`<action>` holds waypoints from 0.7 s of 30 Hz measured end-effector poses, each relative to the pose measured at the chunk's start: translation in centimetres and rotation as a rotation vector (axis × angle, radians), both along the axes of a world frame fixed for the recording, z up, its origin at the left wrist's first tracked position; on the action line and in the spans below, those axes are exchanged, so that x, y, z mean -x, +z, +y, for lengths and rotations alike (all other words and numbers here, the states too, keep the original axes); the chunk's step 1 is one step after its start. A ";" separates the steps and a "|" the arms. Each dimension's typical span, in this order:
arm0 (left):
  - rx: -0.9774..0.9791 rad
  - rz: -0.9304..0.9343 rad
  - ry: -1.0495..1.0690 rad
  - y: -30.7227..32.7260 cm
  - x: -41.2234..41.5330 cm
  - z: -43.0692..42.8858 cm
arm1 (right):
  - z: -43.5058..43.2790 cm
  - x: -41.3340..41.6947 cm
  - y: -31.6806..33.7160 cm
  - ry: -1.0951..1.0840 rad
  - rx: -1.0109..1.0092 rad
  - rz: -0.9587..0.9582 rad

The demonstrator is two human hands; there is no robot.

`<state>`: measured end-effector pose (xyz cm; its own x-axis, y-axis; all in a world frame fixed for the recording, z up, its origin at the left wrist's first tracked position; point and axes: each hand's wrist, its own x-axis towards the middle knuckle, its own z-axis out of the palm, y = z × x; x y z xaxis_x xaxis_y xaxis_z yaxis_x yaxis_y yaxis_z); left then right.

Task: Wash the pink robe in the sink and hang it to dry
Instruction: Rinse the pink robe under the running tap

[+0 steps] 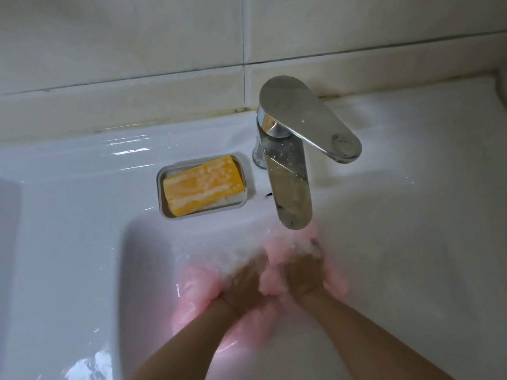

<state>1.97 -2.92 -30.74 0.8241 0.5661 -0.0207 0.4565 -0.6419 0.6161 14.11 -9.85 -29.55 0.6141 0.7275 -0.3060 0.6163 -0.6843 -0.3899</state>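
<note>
There are two bare hands, one pink robe, one sink, one tap, one soap dish and one bar of soap.

Both hands are down in the white ceramic sink point(68, 215), close together and blurred by motion. The right hand point(303, 272) has its fingers curled round a wad of the wet pink fabric robe point(192, 294), with white suds at its fingertips. The left hand point(247, 281) lies on the same cloth just beside it. The blur hides its fingers, so whether it grips or only presses cannot be told.

The robe lies bunched in the basin under and around both hands. It bulges out to the left of the left hand and shows again past the right hand's outer edge.

Just beyond the right hand's fingertips hangs the spout of the single chrome lever tap point(290, 165). Farther out from the left hand, on the sink's ledge, sits the grey rectangular soap dish point(161, 193). It holds the yellow bar of soap point(203, 185), streaked with white lather. Pale wall tiles point(123, 50) rise behind the ledge.
</note>
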 end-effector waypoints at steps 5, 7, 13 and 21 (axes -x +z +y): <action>0.233 0.413 -0.118 3.4 -2.1 2.8 | 2.5 -1.3 2.5 0.041 -0.073 -0.171; 0.307 0.307 -0.037 5.6 -1.5 3.6 | 2.5 -1.8 3.7 -0.193 0.060 0.160; 0.263 -0.082 0.155 11.8 2.9 0.9 | -3.0 -3.0 8.3 -0.653 -0.589 0.942; 0.058 0.464 0.444 10.3 7.1 -0.6 | -5.7 -1.3 8.1 -0.533 0.032 0.397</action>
<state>-5.11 -3.52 -20.41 0.4091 0.8387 -0.3593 0.8986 -0.3020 0.3182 15.42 -15.55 -21.47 0.7235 0.3423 -0.5995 0.0039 -0.8704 -0.4924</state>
